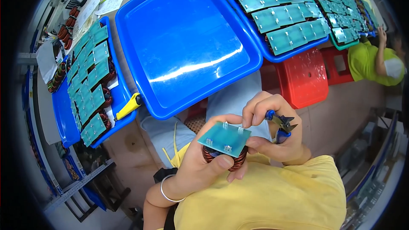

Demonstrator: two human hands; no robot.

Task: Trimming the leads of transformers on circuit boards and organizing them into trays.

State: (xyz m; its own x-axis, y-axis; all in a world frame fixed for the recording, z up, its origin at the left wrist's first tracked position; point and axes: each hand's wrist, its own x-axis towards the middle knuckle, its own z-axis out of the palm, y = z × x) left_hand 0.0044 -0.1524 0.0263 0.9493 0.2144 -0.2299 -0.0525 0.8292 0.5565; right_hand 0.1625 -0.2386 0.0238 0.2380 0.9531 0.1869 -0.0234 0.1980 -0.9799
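In front of my chest, my left hand (pixel 194 164) grips a copper-wire toroidal coil (pixel 237 162) with a square green circuit board (pixel 223 137) on top. The board faces up, slightly tilted, with small metal pins standing near its edges. My left thumb presses the coil's near side. Tucked in my right hand (pixel 294 147) are blue-handled cutting pliers (pixel 284 123), their jaws apart and pointing right. The right thumb and a fingertip of that hand meet the right edge of the board.
A big blue tray (pixel 187 55) lies ahead, holding one coil at its far edge. Blue trays at left (pixel 123 121) and right (pixel 298 55) carry rows of green boards on coils. A yellow-handled tool (pixel 128 105) rests on the left tray's rim. Red stools (pixel 303 79) and another person (pixel 377 61) are at right.
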